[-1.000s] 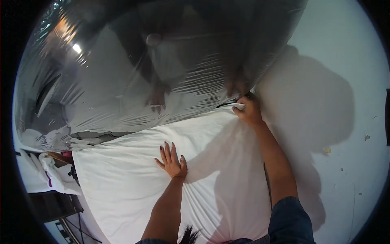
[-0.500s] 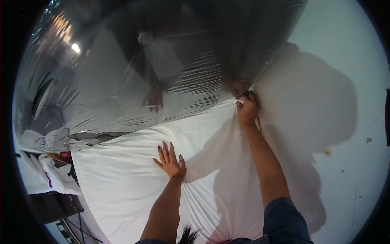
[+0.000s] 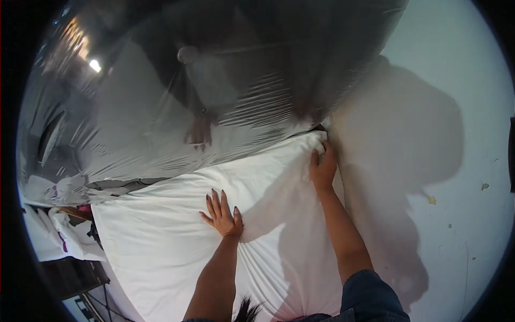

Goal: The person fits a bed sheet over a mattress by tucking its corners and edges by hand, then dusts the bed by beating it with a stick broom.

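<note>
A white sheet point(image 3: 161, 231) covers a flat, bed-like surface, with creases running toward me. My left hand point(image 3: 224, 217) lies flat on its middle, fingers spread. At the far right corner of the sheet is my right hand point(image 3: 324, 167), thumb and forefinger apart against the cloth near the edge; its other fingers are partly hidden. The corner of the cloth lies fairly smooth just beyond my fingertips. Along the far edge stands a large upright panel in shiny, wrinkled plastic film point(image 3: 161, 123), which reflects my arms.
A pale wall point(image 3: 429, 134) with chipped spots rises close along the right side, bearing my shadow. At the left are white cloths point(image 3: 75, 236), a dark box-like object point(image 3: 78, 276) and thin dark rods or cables. A dark gap runs beneath the plastic-covered panel.
My right hand has let go of the bunched sheet corner and drawn slightly back toward me. The corner now lies flatter. My left hand stays pressed in nearly the same place.
</note>
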`<state>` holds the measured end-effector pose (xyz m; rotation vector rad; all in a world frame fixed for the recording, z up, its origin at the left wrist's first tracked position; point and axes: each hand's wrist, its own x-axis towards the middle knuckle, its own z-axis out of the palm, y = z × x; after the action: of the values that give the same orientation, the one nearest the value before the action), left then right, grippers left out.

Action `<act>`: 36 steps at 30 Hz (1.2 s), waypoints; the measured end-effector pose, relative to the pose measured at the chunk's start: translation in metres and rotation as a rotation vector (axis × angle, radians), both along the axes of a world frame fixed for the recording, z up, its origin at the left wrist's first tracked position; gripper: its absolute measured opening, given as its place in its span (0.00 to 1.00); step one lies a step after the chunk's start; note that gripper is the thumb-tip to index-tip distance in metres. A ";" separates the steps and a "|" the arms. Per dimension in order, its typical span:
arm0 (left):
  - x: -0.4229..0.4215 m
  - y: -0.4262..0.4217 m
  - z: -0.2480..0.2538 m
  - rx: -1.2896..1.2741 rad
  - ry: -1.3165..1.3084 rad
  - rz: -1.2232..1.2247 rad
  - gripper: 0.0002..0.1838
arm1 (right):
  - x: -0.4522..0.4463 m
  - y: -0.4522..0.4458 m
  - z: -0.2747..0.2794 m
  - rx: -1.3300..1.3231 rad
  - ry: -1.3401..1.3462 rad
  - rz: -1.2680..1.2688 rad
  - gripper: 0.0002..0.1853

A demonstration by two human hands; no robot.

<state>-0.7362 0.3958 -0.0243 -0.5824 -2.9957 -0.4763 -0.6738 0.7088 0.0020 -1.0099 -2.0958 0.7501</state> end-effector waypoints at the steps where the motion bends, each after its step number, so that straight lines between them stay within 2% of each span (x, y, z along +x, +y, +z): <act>1: 0.000 0.000 0.001 -0.004 -0.003 0.000 0.34 | 0.002 0.003 -0.004 0.000 -0.003 -0.002 0.22; 3: 0.000 0.000 0.001 -0.007 -0.004 0.000 0.34 | 0.002 0.012 -0.009 -0.219 -0.206 0.095 0.27; 4: 0.000 0.000 0.000 -0.005 -0.005 -0.001 0.34 | 0.000 0.018 -0.008 -0.219 -0.205 0.094 0.27; 6: 0.000 -0.001 0.000 -0.001 -0.008 -0.002 0.34 | -0.006 0.032 -0.005 -0.431 -0.275 0.157 0.32; 9: 0.001 0.000 0.000 0.006 -0.017 0.003 0.34 | -0.014 0.062 -0.019 -0.551 -0.338 0.206 0.35; 13: 0.000 0.000 0.002 0.011 -0.010 0.002 0.34 | -0.022 0.071 -0.034 -0.545 -0.331 0.254 0.36; 16: 0.000 0.000 0.001 0.008 -0.015 0.000 0.34 | -0.021 0.063 -0.029 -0.440 -0.271 0.248 0.30; 18: -0.001 -0.001 0.001 0.004 -0.008 0.003 0.34 | -0.019 0.041 -0.015 0.102 -0.043 0.141 0.24; 21: -0.001 -0.001 0.001 -0.003 0.015 -0.014 0.34 | -0.011 -0.003 0.014 0.228 -0.044 0.202 0.24; 22: -0.001 -0.001 0.001 -0.006 0.005 -0.012 0.34 | -0.010 -0.023 0.019 0.225 -0.042 0.206 0.24; 24: 0.000 -0.002 0.000 -0.014 -0.009 -0.008 0.34 | -0.008 -0.057 0.022 0.275 -0.312 0.384 0.28; 25: 0.000 -0.002 -0.001 -0.013 0.001 -0.009 0.33 | -0.010 -0.059 0.017 0.271 -0.312 0.386 0.28; 27: -0.001 -0.003 -0.001 -0.017 0.010 -0.008 0.33 | -0.014 -0.062 0.007 0.359 -0.407 0.369 0.35; 30: 0.001 -0.001 -0.001 -0.006 0.016 -0.014 0.33 | -0.027 -0.049 -0.001 0.286 -0.467 0.349 0.39; 36: 0.000 -0.001 -0.001 0.001 0.005 0.011 0.33 | -0.029 -0.025 -0.005 0.283 -0.310 0.409 0.38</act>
<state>-0.7361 0.3950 -0.0253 -0.5655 -2.9922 -0.4745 -0.7028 0.6838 -0.0035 -0.5750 -2.6339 0.4841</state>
